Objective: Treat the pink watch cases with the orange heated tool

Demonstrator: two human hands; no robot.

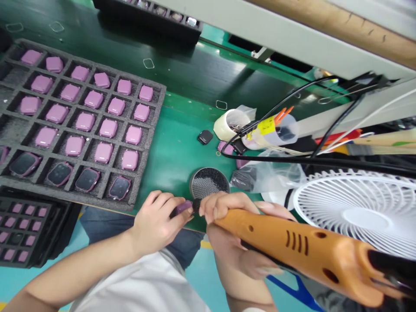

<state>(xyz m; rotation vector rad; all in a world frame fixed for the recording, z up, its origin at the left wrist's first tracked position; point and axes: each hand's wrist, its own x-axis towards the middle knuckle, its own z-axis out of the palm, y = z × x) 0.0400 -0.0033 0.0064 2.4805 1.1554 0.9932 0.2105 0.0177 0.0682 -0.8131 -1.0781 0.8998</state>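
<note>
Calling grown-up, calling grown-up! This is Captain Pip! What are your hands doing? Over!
Left hand: gripping small pink device. Right hand: wrapped round orange power tool, black tip at the device. Round mesh dish just behind hands.

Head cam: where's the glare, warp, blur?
Head view: bright glare streaks across the green bench mat at top centre; wide-angle warp seems to bow the foam tray edges; the orange tool handle, closest to the lens, looks slightly soft.
</note>
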